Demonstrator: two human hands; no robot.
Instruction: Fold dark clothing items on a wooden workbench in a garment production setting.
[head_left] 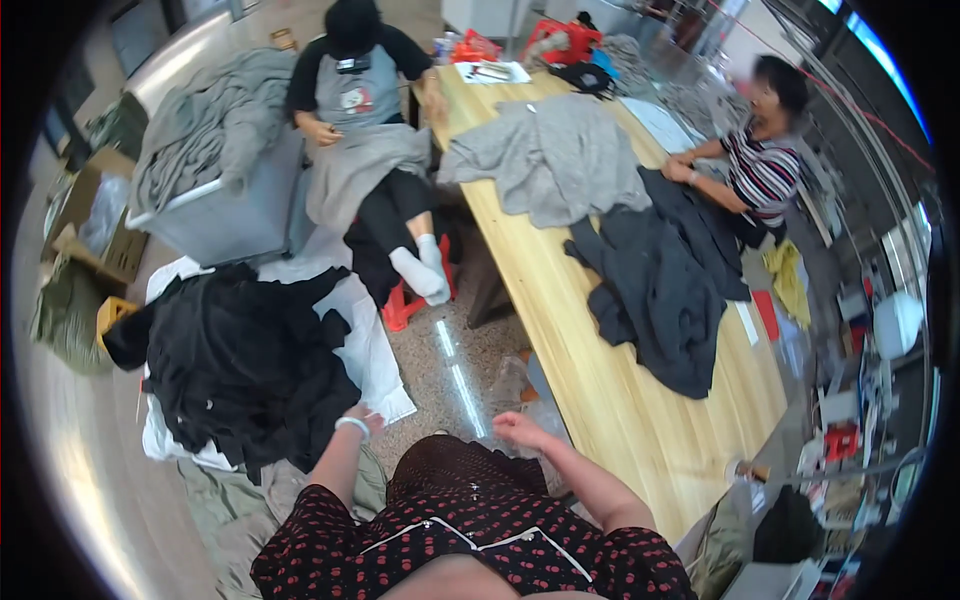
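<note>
My left hand (365,417), with a pale bracelet at the wrist, is beside the right edge of a heap of black garments (250,370). Its fingers look loosely apart and hold nothing that I can see; whether they touch the cloth is unclear. In front of my body, my right hand (522,430) hovers over the gap by the wooden table (560,380). The fingers there are curled in, with nothing visible in them. White sheeting (375,350) lies under the black heap. Dark grey garments (665,290) are spread on the table.
A grey bin (230,220) heaped with grey knitwear stands at far left. Beyond the floor gap, one person sits on a red stool (400,308) with grey cloth (370,165) on the lap. Another person is across the table, near a light grey garment (550,155).
</note>
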